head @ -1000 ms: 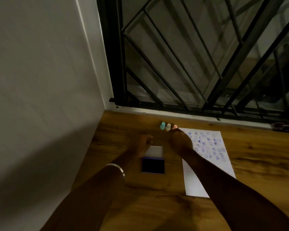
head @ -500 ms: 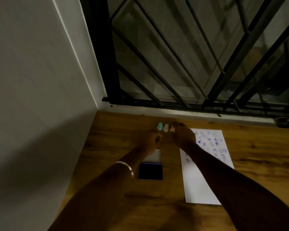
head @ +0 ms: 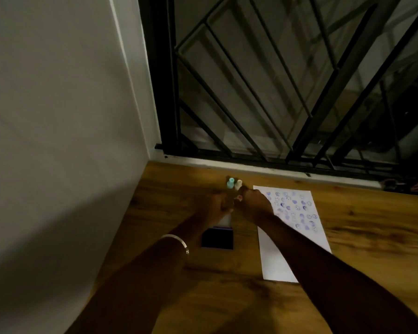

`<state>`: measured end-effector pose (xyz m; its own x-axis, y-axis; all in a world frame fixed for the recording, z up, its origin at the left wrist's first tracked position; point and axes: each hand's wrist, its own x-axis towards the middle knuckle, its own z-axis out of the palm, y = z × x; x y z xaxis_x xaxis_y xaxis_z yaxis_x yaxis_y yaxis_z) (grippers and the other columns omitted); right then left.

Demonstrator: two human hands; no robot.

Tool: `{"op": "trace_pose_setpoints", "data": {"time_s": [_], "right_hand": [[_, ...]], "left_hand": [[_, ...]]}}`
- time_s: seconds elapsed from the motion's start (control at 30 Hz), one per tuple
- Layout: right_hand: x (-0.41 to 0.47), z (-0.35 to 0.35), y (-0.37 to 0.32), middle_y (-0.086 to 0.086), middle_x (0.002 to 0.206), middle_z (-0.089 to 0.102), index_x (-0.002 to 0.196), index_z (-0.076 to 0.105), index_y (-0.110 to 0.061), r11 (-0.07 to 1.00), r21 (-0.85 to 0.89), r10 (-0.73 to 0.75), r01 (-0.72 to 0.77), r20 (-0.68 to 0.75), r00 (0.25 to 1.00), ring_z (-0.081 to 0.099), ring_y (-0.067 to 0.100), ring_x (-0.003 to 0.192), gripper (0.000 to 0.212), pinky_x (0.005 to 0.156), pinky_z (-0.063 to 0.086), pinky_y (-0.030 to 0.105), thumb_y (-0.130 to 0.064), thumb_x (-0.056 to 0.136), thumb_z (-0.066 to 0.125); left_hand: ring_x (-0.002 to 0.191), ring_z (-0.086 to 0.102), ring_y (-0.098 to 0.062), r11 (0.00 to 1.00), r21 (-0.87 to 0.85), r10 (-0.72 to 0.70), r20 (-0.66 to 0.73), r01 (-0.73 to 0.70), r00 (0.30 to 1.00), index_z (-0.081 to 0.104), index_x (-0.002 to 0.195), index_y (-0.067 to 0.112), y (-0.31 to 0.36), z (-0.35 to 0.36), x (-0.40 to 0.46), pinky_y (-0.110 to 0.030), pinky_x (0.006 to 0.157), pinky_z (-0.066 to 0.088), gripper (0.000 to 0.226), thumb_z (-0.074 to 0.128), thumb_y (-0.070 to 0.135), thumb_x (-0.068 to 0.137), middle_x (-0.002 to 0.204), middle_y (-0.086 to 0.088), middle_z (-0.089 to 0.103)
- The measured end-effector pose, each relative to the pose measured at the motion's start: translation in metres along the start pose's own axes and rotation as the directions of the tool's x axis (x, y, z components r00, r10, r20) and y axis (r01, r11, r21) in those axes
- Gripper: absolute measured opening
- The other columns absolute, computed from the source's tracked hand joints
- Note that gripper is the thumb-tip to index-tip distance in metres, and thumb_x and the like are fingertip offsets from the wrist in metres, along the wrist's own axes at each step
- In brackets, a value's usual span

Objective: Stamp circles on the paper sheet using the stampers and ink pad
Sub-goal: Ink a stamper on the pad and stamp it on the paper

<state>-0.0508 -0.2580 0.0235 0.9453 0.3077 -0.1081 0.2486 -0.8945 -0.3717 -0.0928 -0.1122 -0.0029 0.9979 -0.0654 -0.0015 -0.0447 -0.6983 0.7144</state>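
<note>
A white paper sheet (head: pixel 292 237) lies on the wooden floor, its far half covered with blue-purple stamped marks. To its left sits the open ink pad (head: pixel 217 239), its dark pad facing up and its pale lid (head: pixel 224 221) folded back. A teal stamper (head: pixel 230 183) and a white stamper (head: pixel 238 184) stand upright beyond the pad. My right hand (head: pixel 255 206) grips a pink stamper (head: pixel 239 198) just in front of them. My left hand (head: pixel 215 208) is curled shut right beside it, over the lid; whether it touches the stamper is hidden.
A grey wall (head: pixel 58 141) runs along the left. A black metal window grille (head: pixel 275 92) with a white sill (head: pixel 251 168) closes the far side. A metal bangle (head: pixel 176 239) is on my left wrist.
My right hand has lifted the pink stamper out of the row and drawn it toward me. My left hand moved up to meet it. The camera view has shifted slightly.
</note>
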Motion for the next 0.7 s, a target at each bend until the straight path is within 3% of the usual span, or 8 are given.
{"op": "trace_pose_setpoints", "data": {"time_s": [0.17,0.23,0.37,0.43,0.53,0.7], "right_hand": [[-0.028,-0.001,-0.024,0.010,0.096,0.067,0.104,0.060,-0.013,0.991,0.106,-0.091,0.082,0.085,0.992,0.063,0.024,0.084,0.025,0.073,0.054,0.037,-0.032,0.096,0.047],[-0.037,0.001,-0.030,0.009,0.097,0.067,0.100,0.061,-0.015,0.981,0.168,-0.114,0.097,0.098,0.989,0.063,0.022,0.084,0.018,0.069,0.052,0.033,-0.029,0.095,0.051],[-0.050,0.007,-0.037,0.008,0.099,0.067,0.103,0.061,-0.017,0.975,0.196,-0.135,0.108,0.130,0.982,0.063,0.023,0.089,0.017,0.080,0.053,0.041,-0.028,0.096,0.051],[-0.059,0.007,-0.037,0.007,0.097,0.068,0.101,0.062,-0.018,0.963,0.238,-0.160,0.123,0.142,0.977,0.063,0.022,0.088,0.016,0.081,0.053,0.042,-0.029,0.096,0.052],[-0.069,0.006,-0.035,0.007,0.099,0.069,0.097,0.065,-0.016,0.943,0.280,-0.233,0.182,0.161,0.959,0.064,0.024,0.092,0.012,0.084,0.051,0.042,-0.023,0.095,0.055],[-0.082,0.002,-0.039,0.008,0.100,0.069,0.096,0.065,-0.014,0.928,0.283,-0.284,0.242,0.117,0.952,0.063,0.024,0.093,0.011,0.081,0.049,0.038,-0.017,0.094,0.055]], "left_hand": [[0.105,0.064,-0.026,0.997,0.058,0.060,-0.004,-0.060,0.998,0.064,0.117,0.010,0.006,-0.011,-0.027,-0.034,0.088,0.049,0.035,0.066,0.029,0.087,0.116,-0.011,0.069],[0.104,0.064,-0.029,0.997,0.048,0.066,-0.023,-0.064,0.998,0.066,0.113,0.007,0.008,-0.013,-0.037,-0.030,0.084,0.045,0.032,0.066,0.025,0.087,0.114,-0.014,0.069],[0.101,0.065,-0.032,0.998,-0.031,0.052,-0.082,-0.055,0.995,0.070,0.101,-0.001,0.007,-0.014,-0.056,-0.015,0.067,0.034,0.023,0.070,0.016,0.085,0.107,-0.021,0.071],[0.100,0.065,-0.031,0.998,-0.053,0.027,-0.043,-0.029,0.999,0.069,0.098,-0.003,0.007,-0.017,-0.062,-0.012,0.069,0.039,0.025,0.073,0.015,0.081,0.105,-0.021,0.071],[0.107,0.063,-0.030,1.000,-0.004,-0.004,0.056,0.004,0.998,0.067,0.106,-0.001,0.005,-0.021,-0.070,-0.033,0.089,0.048,0.032,0.075,0.013,0.078,0.113,-0.018,0.069],[0.105,0.064,-0.030,0.999,0.018,0.031,0.066,-0.032,0.997,0.066,0.110,0.005,-0.002,-0.021,-0.078,-0.041,0.090,0.051,0.028,0.069,0.013,0.083,0.113,-0.016,0.069]]}}
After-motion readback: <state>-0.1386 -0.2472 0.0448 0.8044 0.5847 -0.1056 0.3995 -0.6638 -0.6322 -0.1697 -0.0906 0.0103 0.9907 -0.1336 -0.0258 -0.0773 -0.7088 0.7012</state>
